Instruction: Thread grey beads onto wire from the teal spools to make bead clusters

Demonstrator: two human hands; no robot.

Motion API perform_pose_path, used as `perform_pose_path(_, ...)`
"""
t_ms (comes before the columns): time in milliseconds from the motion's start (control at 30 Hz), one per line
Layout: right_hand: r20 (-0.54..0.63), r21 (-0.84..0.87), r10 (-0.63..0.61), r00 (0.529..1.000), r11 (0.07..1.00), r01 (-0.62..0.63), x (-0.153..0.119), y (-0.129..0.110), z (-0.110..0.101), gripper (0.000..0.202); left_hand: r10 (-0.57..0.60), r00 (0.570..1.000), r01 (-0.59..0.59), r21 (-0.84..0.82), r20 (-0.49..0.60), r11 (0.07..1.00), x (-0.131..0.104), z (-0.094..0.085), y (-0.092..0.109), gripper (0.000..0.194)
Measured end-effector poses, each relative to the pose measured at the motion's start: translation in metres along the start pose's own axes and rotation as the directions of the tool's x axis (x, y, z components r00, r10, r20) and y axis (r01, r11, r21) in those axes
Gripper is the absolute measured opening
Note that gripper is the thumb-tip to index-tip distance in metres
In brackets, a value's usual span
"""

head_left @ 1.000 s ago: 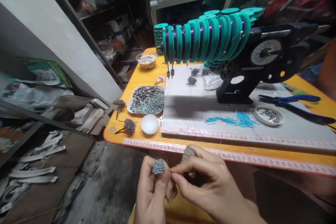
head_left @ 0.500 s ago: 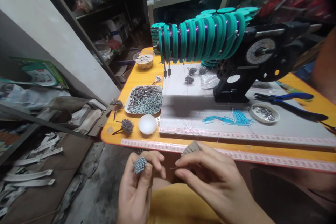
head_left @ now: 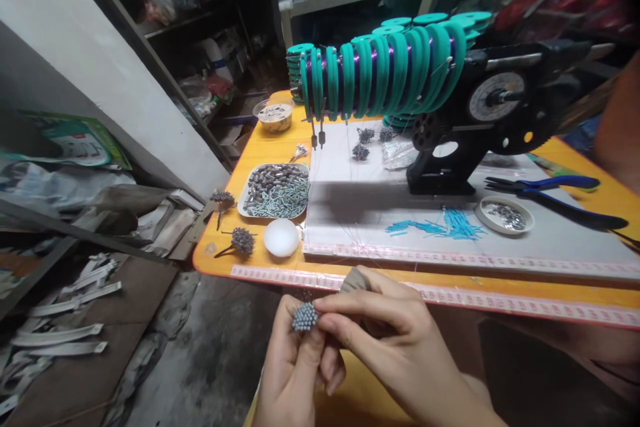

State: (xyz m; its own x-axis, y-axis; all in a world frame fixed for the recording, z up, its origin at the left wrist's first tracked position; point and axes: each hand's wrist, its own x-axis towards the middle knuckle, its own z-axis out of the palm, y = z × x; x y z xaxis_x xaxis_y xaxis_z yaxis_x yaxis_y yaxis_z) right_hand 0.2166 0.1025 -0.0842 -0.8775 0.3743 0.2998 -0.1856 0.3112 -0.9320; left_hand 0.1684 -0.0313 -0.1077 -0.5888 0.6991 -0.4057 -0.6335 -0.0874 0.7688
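A tight bundle of thin grey-blue pieces (head_left: 305, 317) is pinched between the thumb and fingers of my left hand (head_left: 293, 360), its dotted end facing up. My right hand (head_left: 395, 333) touches the bundle's right side with its thumb and index fingertips pressed together; what they hold is too small to tell. A greyish wrap (head_left: 355, 279) shows on a finger of my right hand. Both hands are in front of the table's near edge, above a yellow cloth (head_left: 357, 390).
Green spools (head_left: 390, 73) sit on a black machine (head_left: 443, 167) over the table (head_left: 215, 247). Around it are a tray of small parts (head_left: 277, 193), a white cup (head_left: 281, 237), blue strips (head_left: 455, 223), a round dish (head_left: 505, 215) and blue-handled pliers (head_left: 565, 200).
My left hand has moved right with the bundle, and its fingers have curled in. My right hand has shifted slightly left, and its fingertips now meet the bundle.
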Motion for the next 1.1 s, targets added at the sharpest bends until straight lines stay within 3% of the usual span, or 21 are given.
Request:
perform_pose_path(67, 0.082, 0.093, 0.087, 0.993, 0.991, -0.094, 0.000, 0.001, 0.001, 0.030, 0.037, 0.986, -0.017, 0.124, -0.162, 0.992, -0.003, 0.007, 0.004, 0.057)
perform_pose_path(133, 0.234, 0.154, 0.177, 0.956, 0.964, -0.217, -0.001, 0.002, 0.001, 0.041, 0.086, 0.947, -0.004, 0.259, -0.308, 0.966, -0.006, 0.015, 0.009, 0.062)
perform_pose_path(233, 0.320, 0.135, 0.245, 0.915, 0.944, -0.300, -0.002, 0.003, -0.001, 0.049, 0.100, 0.913, 0.037, 0.324, -0.396, 0.945, -0.010, 0.024, 0.013, 0.067)
perform_pose_path(400, 0.248, 0.135, 0.197, 0.948, 0.963, -0.235, -0.005, 0.005, 0.000, 0.044, 0.043, 0.951, -0.022, 0.071, -0.308, 0.997, -0.005, 0.021, 0.008, 0.061)
perform_pose_path(500, 0.111, 0.066, 0.134, 0.985, 0.988, -0.142, -0.005, 0.005, -0.001, 0.031, 0.048, 0.984, -0.061, -0.071, -0.173, 0.996, 0.001, 0.009, 0.003, 0.058)
perform_pose_path(567, 0.041, 0.016, 0.071, 0.997, 0.997, -0.072, -0.004, 0.002, -0.001, 0.023, 0.068, 0.988, -0.083, -0.101, -0.141, 0.991, 0.004, 0.002, 0.002, 0.056)
perform_pose_path(700, 0.081, 0.019, 0.025, 0.996, 0.999, -0.026, -0.001, -0.004, -0.001, 0.024, 0.069, 0.980, -0.093, -0.124, -0.184, 0.988, 0.003, 0.001, 0.007, 0.056)
perform_pose_path(900, 0.171, 0.027, 0.107, 0.979, 0.993, -0.113, 0.001, -0.006, -0.002, 0.031, 0.041, 0.962, -0.083, -0.145, -0.271, 0.986, 0.000, 0.012, 0.011, 0.065)
perform_pose_path(1100, 0.192, 0.076, 0.151, 0.970, 0.983, -0.168, -0.001, 0.000, -0.001, 0.034, 0.098, 0.971, -0.115, -0.067, -0.217, 0.991, 0.002, 0.003, 0.000, 0.060)
